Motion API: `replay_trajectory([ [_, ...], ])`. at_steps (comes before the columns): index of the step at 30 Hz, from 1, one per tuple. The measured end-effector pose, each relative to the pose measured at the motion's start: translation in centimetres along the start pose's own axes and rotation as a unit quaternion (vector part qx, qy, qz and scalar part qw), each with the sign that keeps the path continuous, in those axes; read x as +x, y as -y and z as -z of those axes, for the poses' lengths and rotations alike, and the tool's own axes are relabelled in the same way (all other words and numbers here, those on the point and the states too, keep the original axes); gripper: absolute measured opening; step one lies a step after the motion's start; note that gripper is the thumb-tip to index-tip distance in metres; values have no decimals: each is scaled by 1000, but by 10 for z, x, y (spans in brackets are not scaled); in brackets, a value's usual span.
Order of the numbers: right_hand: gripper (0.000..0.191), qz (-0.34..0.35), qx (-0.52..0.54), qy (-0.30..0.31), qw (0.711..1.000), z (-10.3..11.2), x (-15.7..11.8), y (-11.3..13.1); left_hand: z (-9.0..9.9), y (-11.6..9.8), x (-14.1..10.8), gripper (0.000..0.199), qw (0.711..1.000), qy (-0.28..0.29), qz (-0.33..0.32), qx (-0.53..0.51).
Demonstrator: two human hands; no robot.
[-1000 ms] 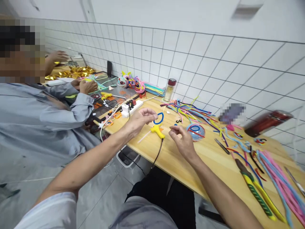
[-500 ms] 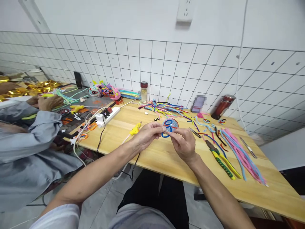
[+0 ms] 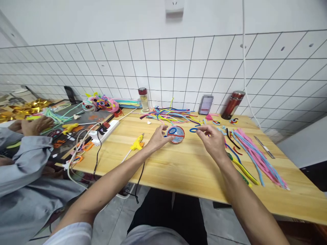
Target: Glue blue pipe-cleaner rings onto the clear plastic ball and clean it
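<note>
A round clear disc [image 3: 180,138] with a red fuzzy rim and a red band across it lies on the wooden table [image 3: 163,170]. One blue pipe-cleaner ring [image 3: 173,130] shows on its upper left part. At the disc's left edge is my left hand [image 3: 159,139], thumb and forefinger apart, the thumb tip over the rim. A small blue bit shows by those fingers; I cannot tell what it belongs to. To the right of the disc, my right hand [image 3: 211,140] pinches a second blue pipe-cleaner ring [image 3: 193,130] between thumb and forefinger.
A yellow glue gun [image 3: 138,143] lies left of my hands, near a white power strip [image 3: 108,132]. Loose pipe cleaners [image 3: 171,114], a glass bottle [image 3: 143,100] and a red thermos [image 3: 233,104] stand behind. Pliers [image 3: 245,172] lie right. A co-worker's hands [image 3: 37,126] are far left.
My hands have moved apart from in front of the disc, left hand to its left edge and right hand rightward with one blue ring. The camera view has turned slightly right.
</note>
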State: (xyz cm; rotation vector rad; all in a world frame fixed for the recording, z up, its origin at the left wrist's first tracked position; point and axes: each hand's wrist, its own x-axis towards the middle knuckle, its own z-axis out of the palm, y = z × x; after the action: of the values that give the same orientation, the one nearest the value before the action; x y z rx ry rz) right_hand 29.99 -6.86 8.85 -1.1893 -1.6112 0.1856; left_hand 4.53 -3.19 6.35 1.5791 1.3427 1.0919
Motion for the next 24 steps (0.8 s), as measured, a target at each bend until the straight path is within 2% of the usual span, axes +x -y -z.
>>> replay_trajectory([
  [2,16,-52,21,39,998,-5,8,-11,-11,8,14,80,999,23,-33,29],
  [4,17,-75,46,80,993,-12,16,-20,-20,14,29,84,996,48,-57,45],
  [8,14,-75,75,154,982,-28,29,-32,-27,22,50,77,990,103,-76,52],
  [12,12,-71,101,207,971,-41,40,-44,-22,25,57,75,983,156,-82,59],
  [17,14,-73,125,237,961,-49,42,-54,-12,25,58,81,974,209,-76,48],
  [24,11,-78,119,243,960,-53,39,-58,-12,22,58,86,973,225,-37,40],
])
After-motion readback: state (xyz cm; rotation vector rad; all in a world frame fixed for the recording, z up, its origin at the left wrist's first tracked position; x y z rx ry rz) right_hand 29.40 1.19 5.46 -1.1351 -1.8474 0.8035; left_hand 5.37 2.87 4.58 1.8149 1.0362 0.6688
